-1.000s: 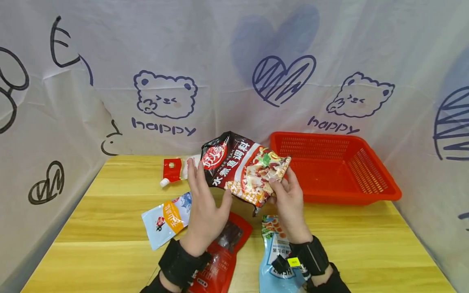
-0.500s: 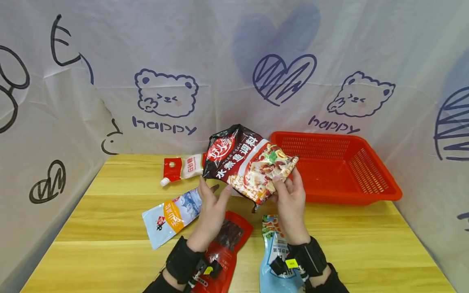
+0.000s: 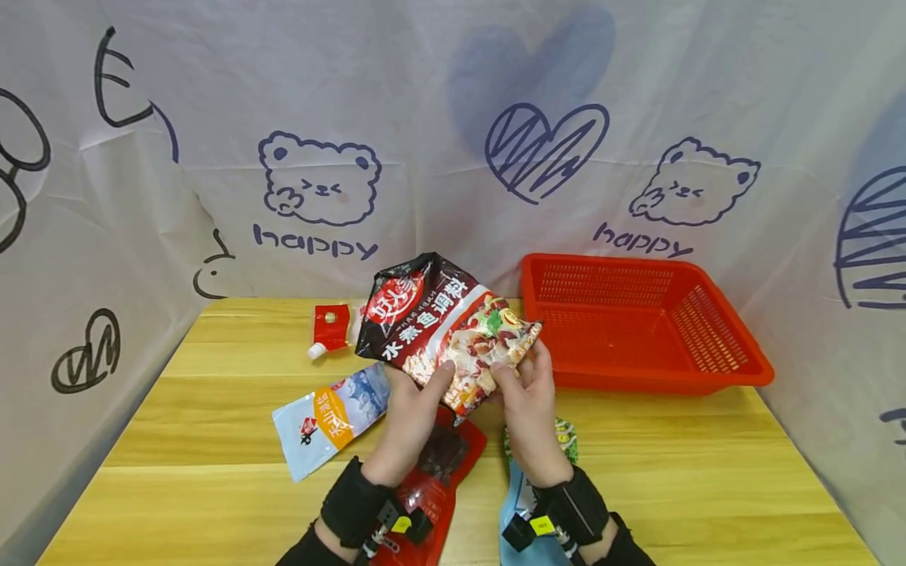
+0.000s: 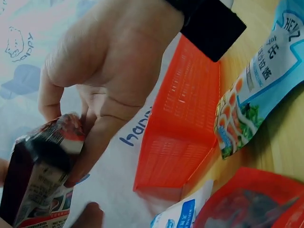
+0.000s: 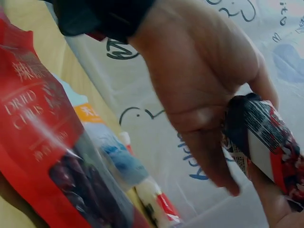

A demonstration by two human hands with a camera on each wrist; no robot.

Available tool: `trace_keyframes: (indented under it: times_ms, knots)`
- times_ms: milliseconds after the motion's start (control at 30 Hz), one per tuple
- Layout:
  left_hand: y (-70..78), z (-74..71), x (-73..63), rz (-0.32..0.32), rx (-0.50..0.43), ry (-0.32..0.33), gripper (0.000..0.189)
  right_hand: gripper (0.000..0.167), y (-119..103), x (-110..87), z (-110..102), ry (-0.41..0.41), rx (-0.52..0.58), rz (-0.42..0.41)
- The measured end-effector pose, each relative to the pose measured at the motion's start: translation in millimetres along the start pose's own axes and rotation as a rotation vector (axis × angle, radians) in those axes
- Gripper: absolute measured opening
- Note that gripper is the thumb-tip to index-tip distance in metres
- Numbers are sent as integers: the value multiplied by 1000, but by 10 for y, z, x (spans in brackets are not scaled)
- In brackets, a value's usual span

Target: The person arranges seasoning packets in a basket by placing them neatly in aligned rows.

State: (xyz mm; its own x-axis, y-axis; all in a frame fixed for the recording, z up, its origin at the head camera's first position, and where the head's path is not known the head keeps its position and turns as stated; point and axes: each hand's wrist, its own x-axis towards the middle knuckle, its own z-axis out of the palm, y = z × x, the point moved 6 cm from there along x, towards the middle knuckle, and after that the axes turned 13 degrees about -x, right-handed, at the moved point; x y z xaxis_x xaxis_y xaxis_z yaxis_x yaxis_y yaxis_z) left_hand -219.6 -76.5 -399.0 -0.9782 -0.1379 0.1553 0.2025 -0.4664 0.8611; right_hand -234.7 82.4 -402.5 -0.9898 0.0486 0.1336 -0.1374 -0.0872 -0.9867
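Note:
A black and dark-red seasoning packet (image 3: 453, 334), printed with a picture of a fish dish, is held tilted above the table. My left hand (image 3: 410, 420) grips its lower edge, thumb on the printed front and fingers behind. On the lower right corner my right hand (image 3: 531, 417) pinches the packet the same way. Its crinkled side shows in the left wrist view, where the seasoning packet (image 4: 40, 166) lies at lower left. Below the hands are a red dried chili pouch (image 3: 432, 503) and a light-blue Heinz pouch (image 3: 520, 503), partly covered by the right forearm.
A red plastic basket (image 3: 616, 381) stands at the back right by the patterned cloth (image 3: 439, 118). To the left lie a blue and orange sachet (image 3: 329, 424) and a red and white spouted pouch (image 3: 333, 326), all on the wooden table (image 3: 191, 503).
My left hand goes from spread fingers beside the packet to gripping its lower edge. The packet and right hand have come down and left over the last half second.

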Motion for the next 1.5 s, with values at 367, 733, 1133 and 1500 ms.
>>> trace_keyframes:
  times_ms: [367,733,1133,1500]
  knots:
    - [48,-58,30,13,-60,15,68,62,56,6,56,-46,-13,20]
    - [221,-88,62,81,-59,-65,80,57,25,102,-54,-40,-57,26]
    - [342,-154,122,87,71,-163,82,53,-76,265,-306,-87,-257,18]
    - [312,-122,122,24,186,-309,83,56,-163,330,-467,-230,-475,48]
